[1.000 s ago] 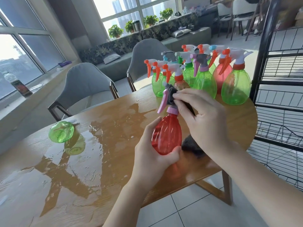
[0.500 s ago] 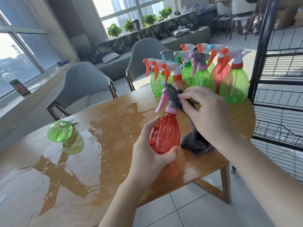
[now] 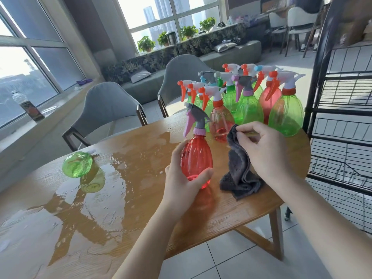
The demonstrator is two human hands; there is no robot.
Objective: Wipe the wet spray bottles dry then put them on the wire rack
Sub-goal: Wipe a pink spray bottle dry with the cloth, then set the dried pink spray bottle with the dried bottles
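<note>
- Left hand (image 3: 182, 182): fingers curled round the lower belly of the red spray bottle (image 3: 196, 160), thumb across the front. Bottle upright, lifted clear of the bench (image 3: 124, 214) or barely above it; cannot tell which.
- Right hand (image 3: 265, 152): thumb and forefinger pinch the top edge of the grey cloth (image 3: 239, 170). Cloth hangs down, its lower folds bunched on the bench just beside the bottle, not touching it.
- Bottle's grey head with pink trigger (image 3: 194, 119) is bare; cloth off it.
- Behind: cluster of standing spray bottles (image 3: 247, 103), green and red, near the bench's far edge.
- Far left: one green bottle (image 3: 77, 164) lies on its side in a broad puddle (image 3: 112, 178).
- Wire rack (image 3: 340, 109) stands to the right, just past the bench edge; shelves in view hold no bottles.
- Risks, as judged: a wet, smooth bottle gripped low could slip or twist in the left hand. Cloth trailing on the bench may soak up water and re-wet the bottle. A swing toward the rack could clip the standing cluster and topple it.
</note>
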